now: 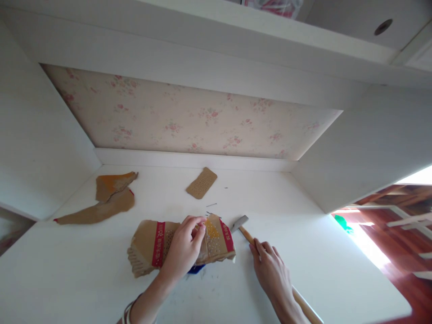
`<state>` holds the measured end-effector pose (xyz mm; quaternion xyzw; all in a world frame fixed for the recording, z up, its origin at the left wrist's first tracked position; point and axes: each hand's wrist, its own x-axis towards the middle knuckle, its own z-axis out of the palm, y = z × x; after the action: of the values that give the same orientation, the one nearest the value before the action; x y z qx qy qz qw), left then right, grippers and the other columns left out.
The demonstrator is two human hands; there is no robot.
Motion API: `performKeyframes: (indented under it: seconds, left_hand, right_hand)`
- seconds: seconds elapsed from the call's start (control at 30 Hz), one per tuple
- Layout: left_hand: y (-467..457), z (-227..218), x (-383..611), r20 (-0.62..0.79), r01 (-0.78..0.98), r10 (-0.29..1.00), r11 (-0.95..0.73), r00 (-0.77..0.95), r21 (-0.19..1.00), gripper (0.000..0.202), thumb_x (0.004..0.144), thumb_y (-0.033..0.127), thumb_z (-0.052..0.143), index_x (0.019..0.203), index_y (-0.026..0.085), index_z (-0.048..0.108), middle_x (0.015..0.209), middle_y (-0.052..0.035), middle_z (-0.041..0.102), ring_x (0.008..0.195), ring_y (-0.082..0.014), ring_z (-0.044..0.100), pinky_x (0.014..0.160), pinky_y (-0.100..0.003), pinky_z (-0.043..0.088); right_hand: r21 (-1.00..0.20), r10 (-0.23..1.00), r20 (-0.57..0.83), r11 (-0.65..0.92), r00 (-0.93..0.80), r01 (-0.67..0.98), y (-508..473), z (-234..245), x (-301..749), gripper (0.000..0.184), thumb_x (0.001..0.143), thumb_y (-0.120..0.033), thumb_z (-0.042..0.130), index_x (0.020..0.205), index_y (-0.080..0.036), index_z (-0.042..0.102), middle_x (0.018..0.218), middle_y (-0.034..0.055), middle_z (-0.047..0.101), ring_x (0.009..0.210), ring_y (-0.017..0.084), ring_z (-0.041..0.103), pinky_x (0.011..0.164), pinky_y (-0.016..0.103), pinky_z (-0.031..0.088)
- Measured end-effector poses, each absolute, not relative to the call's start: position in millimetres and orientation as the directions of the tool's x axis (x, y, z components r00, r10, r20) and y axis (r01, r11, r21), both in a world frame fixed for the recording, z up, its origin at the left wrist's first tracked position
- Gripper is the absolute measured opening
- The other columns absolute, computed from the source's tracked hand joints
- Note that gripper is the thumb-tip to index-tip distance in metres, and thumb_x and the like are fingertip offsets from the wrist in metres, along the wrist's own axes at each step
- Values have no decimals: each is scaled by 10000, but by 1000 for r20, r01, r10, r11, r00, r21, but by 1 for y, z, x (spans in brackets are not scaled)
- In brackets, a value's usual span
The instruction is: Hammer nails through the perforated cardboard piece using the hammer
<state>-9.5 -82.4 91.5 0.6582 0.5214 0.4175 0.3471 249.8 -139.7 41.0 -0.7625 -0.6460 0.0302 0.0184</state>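
My left hand point(185, 249) rests over a torn piece of brown cardboard point(143, 243) with red printed bands and many small punched holes. Its thumb and forefinger are pinched together above the card; what is between them, if anything, is too small to make out. In my right hand point(272, 270) is a hammer point(247, 235), gripped by its wooden handle, with the metal head low beside the card's right edge. Something blue point(196, 270) pokes out from under the cardboard. A thin nail point(211, 205) and a few similar bits lie just beyond the card.
A small perforated cardboard rectangle point(202, 183) lies farther back on the white desk point(162, 184). Torn cardboard scraps point(111, 204) are at the left. White side panels point(364, 144) and an overhead shelf point(202, 49) enclose the desk, with flowered wallpaper point(189, 117) behind.
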Motion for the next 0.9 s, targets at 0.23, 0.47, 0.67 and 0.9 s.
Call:
performKeyframes:
  seconds: [0.23,0.47,0.67,0.9]
  left_hand:
    - [-83,94,-10,189,393,973,-226,131,892,222,960,310,435,1037,206,616,986,-60,639,758,-167,612,782,-328,511]
    - [-83,95,-10,196,388,971,-234,135,891,201,959,291,445,1028,211,617,992,-50,637,749,-160,604,764,-315,500]
    - [-82,94,-10,226,416,964,-264,139,870,191,950,260,458,1020,214,630,980,-40,645,830,-173,624,814,-318,497]
    - [-80,91,-12,197,375,976,-217,93,901,207,945,298,467,1014,202,637,1017,-57,650,767,-164,636,725,-291,504]
  right_hand:
    - [-123,983,-54,-182,176,976,-138,41,250,326,1006,-378,357,1140,-285,639,1085,66,645,911,220,646,661,302,461]
    - [-215,994,86,-47,67,975,-114,58,247,377,989,-394,378,1185,-226,653,1119,102,628,952,246,644,768,346,497]
    - [-395,983,119,177,-140,902,-48,71,213,326,995,-280,402,1226,-205,621,1166,79,637,973,183,654,847,279,512]
    - [-350,958,57,282,-280,893,19,50,178,267,957,-279,562,1210,-203,606,1258,86,601,1069,212,619,911,377,515]
